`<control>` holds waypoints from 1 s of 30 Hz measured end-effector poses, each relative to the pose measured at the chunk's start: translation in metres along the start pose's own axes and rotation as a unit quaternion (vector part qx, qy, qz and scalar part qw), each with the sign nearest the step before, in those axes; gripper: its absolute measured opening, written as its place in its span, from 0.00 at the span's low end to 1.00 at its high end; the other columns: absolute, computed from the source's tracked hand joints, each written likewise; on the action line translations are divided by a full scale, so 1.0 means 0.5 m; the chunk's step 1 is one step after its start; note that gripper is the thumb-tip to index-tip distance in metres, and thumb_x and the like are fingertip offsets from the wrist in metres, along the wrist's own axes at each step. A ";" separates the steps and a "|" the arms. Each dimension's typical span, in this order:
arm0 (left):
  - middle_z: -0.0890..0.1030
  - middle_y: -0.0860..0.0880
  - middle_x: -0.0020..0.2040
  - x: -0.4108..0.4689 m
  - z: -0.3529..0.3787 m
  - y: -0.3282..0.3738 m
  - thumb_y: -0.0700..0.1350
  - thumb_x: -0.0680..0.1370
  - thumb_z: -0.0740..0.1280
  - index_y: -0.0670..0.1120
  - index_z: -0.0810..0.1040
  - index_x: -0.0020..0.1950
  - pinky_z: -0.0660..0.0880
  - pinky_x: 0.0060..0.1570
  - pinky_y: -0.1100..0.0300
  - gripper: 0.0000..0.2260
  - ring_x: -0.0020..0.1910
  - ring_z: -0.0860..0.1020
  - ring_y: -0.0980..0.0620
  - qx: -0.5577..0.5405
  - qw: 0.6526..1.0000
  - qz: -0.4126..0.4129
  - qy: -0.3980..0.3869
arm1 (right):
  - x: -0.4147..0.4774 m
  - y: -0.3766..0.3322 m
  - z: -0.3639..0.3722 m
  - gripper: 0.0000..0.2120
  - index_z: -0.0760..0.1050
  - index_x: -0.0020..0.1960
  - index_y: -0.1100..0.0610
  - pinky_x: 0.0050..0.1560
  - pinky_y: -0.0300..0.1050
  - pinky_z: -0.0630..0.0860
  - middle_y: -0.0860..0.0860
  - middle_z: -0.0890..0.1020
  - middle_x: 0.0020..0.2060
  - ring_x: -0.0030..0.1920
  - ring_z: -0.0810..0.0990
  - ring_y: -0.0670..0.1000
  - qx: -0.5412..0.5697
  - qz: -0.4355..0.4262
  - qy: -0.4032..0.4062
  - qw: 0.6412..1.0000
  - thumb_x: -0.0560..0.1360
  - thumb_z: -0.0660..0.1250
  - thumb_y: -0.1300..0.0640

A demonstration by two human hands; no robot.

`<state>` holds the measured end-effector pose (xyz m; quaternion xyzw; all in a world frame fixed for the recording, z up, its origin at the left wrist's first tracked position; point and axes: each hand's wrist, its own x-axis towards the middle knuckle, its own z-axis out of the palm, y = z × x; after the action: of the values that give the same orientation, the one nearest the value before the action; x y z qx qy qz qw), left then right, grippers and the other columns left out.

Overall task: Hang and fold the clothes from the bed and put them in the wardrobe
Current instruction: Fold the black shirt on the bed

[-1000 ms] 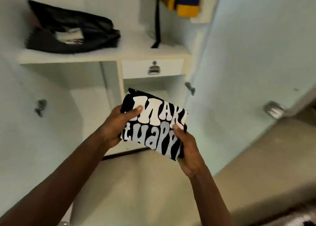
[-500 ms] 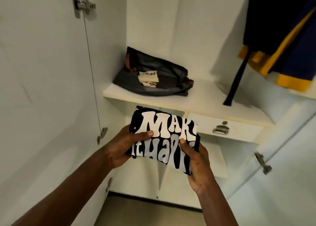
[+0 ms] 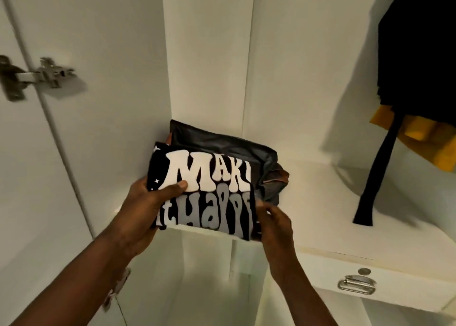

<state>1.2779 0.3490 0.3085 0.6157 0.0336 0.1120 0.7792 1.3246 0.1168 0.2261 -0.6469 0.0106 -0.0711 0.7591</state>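
- A folded black shirt (image 3: 207, 177) with white and grey lettering is held at the front edge of the wardrobe shelf (image 3: 320, 202), overlapping a dark folded garment (image 3: 222, 143) that lies in the shelf's left corner.
- The left hand (image 3: 145, 207) grasps the shirt's left edge, thumb pressed on the print.
- The right hand (image 3: 274, 224) holds the lower right edge, its fingers (image 3: 265, 208) curled around it.
- Dark and yellow clothes (image 3: 419, 66) hang at the right, above a drawer (image 3: 357, 286).
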 end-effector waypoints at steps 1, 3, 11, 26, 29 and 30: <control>0.87 0.45 0.56 0.022 0.005 0.000 0.36 0.76 0.72 0.45 0.81 0.66 0.85 0.44 0.52 0.18 0.54 0.86 0.43 0.001 1.000 0.005 0.016 | 0.026 0.011 -0.008 0.07 0.83 0.52 0.53 0.46 0.57 0.84 0.54 0.88 0.44 0.46 0.87 0.61 -0.026 -0.008 0.028 0.999 0.83 0.67 0.52; 0.87 0.45 0.56 0.080 0.017 -0.005 0.37 0.76 0.73 0.46 0.81 0.67 0.85 0.44 0.50 0.19 0.54 0.86 0.43 -0.003 0.999 0.003 0.037 | 0.089 0.034 -0.026 0.03 0.81 0.48 0.47 0.47 0.55 0.83 0.50 0.87 0.41 0.45 0.86 0.58 -0.103 -0.032 0.093 0.990 0.81 0.70 0.51; 0.88 0.50 0.51 0.346 0.119 -0.044 0.35 0.75 0.75 0.52 0.79 0.61 0.85 0.46 0.44 0.19 0.50 0.87 0.46 -0.026 0.999 -0.003 0.019 | 0.305 0.009 -0.018 0.18 0.75 0.59 0.47 0.54 0.52 0.79 0.47 0.81 0.53 0.55 0.80 0.53 -0.374 -0.086 0.135 0.913 0.73 0.74 0.42; 0.87 0.40 0.46 0.628 0.137 -0.239 0.34 0.80 0.67 0.41 0.79 0.61 0.84 0.33 0.52 0.10 0.40 0.86 0.43 0.149 0.927 -0.283 -0.194 | 0.458 0.000 -0.060 0.09 0.85 0.51 0.53 0.49 0.46 0.76 0.55 0.87 0.48 0.51 0.84 0.60 -0.420 0.003 0.275 0.865 0.78 0.66 0.54; 0.86 0.41 0.48 0.640 0.146 -0.242 0.33 0.80 0.65 0.40 0.79 0.63 0.83 0.33 0.54 0.12 0.43 0.85 0.44 0.109 0.917 -0.320 -0.210 | 0.487 -0.036 -0.070 0.10 0.84 0.47 0.54 0.50 0.49 0.78 0.52 0.86 0.44 0.48 0.84 0.57 -0.346 -0.028 0.302 0.888 0.79 0.65 0.54; 0.87 0.41 0.48 0.640 0.153 -0.246 0.33 0.80 0.65 0.40 0.79 0.64 0.84 0.35 0.53 0.13 0.45 0.85 0.44 0.083 0.914 -0.334 -0.215 | 0.498 -0.045 -0.068 0.10 0.84 0.45 0.53 0.49 0.50 0.79 0.50 0.86 0.41 0.46 0.84 0.55 -0.328 -0.033 0.294 0.897 0.79 0.65 0.54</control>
<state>1.6203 0.3185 0.2355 0.6404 0.0785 -0.2931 0.7055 1.5650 0.0497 0.2617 -0.8089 0.2349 -0.2753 0.4633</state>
